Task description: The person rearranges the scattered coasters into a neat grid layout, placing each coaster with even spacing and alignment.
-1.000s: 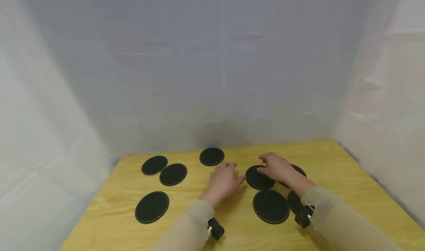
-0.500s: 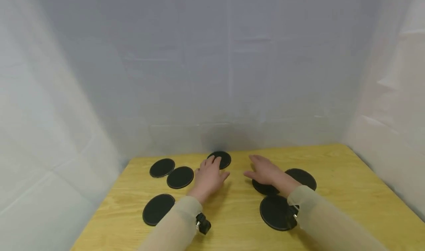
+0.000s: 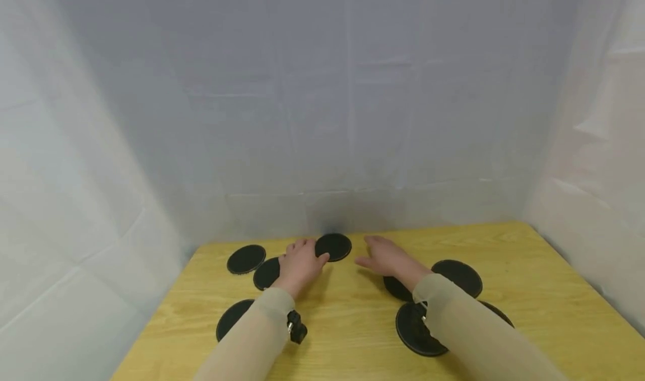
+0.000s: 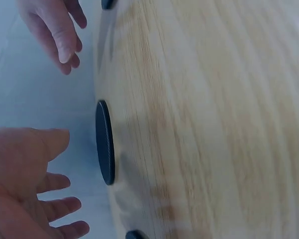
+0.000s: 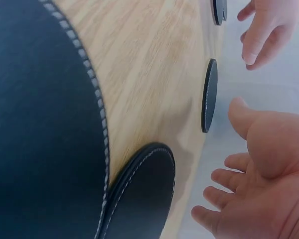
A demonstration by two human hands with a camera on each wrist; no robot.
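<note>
Several round black stitched coasters lie on a yellow wooden table. My left hand hovers with fingers spread beside the back-centre coaster, seen edge-on in the left wrist view as the coaster. It holds nothing. My right hand is flat and open just right of that coaster, also holding nothing. In the right wrist view the right hand faces the same coaster, with the left hand beyond it.
Two coasters lie at the back left and one sits under my left sleeve. More coasters lie by my right arm. White sheeting walls the table's back and sides.
Both hands have moved away from the coasters on the right toward the back-centre coaster. The right hand has let go of the coaster it was touching.
</note>
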